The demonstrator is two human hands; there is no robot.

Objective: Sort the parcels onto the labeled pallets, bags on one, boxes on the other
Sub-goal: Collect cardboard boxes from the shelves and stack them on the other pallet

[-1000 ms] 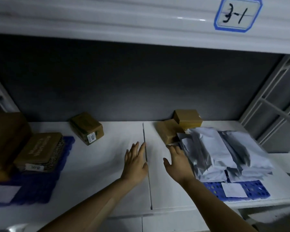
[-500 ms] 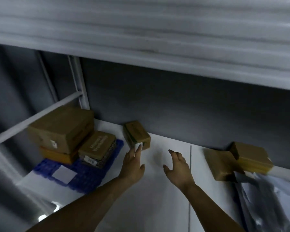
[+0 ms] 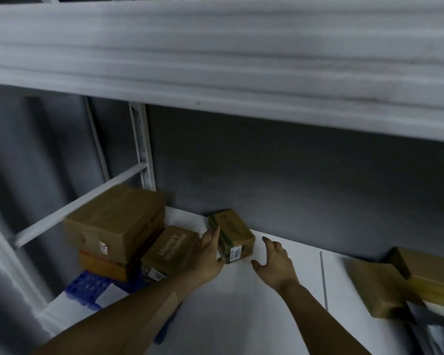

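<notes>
While left hand (image 3: 207, 257) rests flat against small box (image 3: 235, 237) — right hand (image 3: 273, 265) hovers beside, apart; both grips released.

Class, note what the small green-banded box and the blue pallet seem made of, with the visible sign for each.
Small box: likely cardboard, with a matte brown surface, flat faces and sharp folded edges.
Blue pallet: probably moulded plastic, with a uniform blue colour, a slight sheen and a regular grid of openings.

Bare left hand (image 3: 208, 260), bare right hand (image 3: 274, 267), bare forearms (left one with perhaps a tan plaster (image 3: 171, 302)).
</notes>
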